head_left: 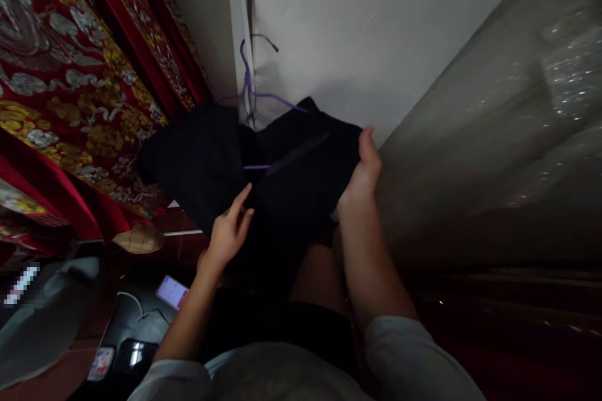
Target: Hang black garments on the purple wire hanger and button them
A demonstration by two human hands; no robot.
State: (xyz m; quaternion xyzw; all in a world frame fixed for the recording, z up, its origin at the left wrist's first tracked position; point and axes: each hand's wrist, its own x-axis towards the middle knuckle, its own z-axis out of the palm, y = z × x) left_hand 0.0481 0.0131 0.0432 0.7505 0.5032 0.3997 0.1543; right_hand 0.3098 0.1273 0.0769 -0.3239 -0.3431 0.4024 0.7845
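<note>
A black garment [282, 169] hangs on a purple hanger [247, 78] against a white wall corner. My left hand [230, 229] rests on the garment's lower front, its fingers stretched out and touching the cloth. Over at the garment's right edge, my right hand [364, 166] has its fingers curled round the fabric, thumb up. The hanger's lower bar shows as a short purple line between the two halves of the cloth.
A red and gold embroidered cloth [70, 75] hangs at the left. A pale sheer sparkly fabric [493, 138] hangs at the right. On the dark floor at lower left lie a lit phone [172, 291], a white cable and a grey item.
</note>
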